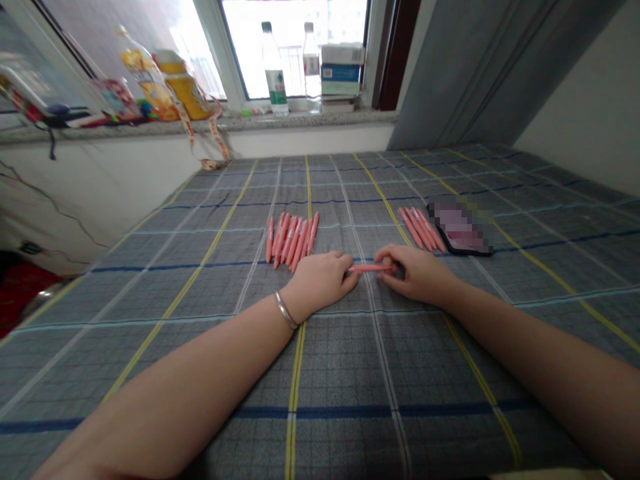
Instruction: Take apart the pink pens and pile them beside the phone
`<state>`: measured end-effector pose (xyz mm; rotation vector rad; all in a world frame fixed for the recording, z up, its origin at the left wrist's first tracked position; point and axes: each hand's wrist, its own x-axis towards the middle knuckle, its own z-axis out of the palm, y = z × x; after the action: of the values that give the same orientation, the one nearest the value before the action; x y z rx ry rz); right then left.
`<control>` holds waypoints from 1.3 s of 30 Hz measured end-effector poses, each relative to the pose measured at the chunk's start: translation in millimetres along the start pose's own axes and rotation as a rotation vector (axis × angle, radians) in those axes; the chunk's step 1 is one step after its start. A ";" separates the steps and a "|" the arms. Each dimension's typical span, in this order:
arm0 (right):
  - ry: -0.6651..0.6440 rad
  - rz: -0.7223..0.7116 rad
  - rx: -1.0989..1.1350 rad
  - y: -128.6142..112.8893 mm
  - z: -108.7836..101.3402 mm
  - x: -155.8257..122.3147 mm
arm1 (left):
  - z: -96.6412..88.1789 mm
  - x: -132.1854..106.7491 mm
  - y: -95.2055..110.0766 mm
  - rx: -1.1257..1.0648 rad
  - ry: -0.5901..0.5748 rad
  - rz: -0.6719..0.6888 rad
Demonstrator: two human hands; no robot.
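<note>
Between my two hands a slim pink pen (369, 267) lies level, just over the checked cloth. My left hand (323, 277), with a silver bangle at the wrist, pinches its left end. The right end sits in the closed fingertips of my right hand (413, 272). Several pink pens (290, 240) lie side by side just beyond my left hand, their near ends partly behind it. A smaller row of pink pens (421, 228) rests beyond my right hand, alongside a dark-edged phone (463, 230) whose screen is blurred out.
Grey checked cloth (200, 347) covers the wide surface. On the window sill behind stand two clear bottles (275, 73), stacked boxes (342, 73), a yellow strapped bottle (186, 90) and an orange-labelled bottle (147, 77). A grey curtain (465, 73) hangs at the back right.
</note>
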<state>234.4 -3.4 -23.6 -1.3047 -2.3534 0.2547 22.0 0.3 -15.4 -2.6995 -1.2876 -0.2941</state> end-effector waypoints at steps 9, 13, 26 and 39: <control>0.006 -0.031 -0.005 3.4 1.6 0.3 | -4.1 -0.8 2.0 -0.017 -0.016 -0.020; -0.012 -0.049 0.009 3.7 0.4 1.0 | -3.8 -1.0 1.6 -0.018 -0.023 -0.023; -0.042 -0.002 0.060 3.4 0.0 1.2 | -2.8 -0.4 1.4 -0.011 -0.024 -0.028; -0.046 -0.051 0.021 2.8 -1.6 1.7 | -1.5 -0.8 -0.7 0.006 -0.003 -0.010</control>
<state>236.4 -0.6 -22.7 -1.2394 -2.4128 0.2955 20.9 -0.2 -14.1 -2.6905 -1.3003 -0.2873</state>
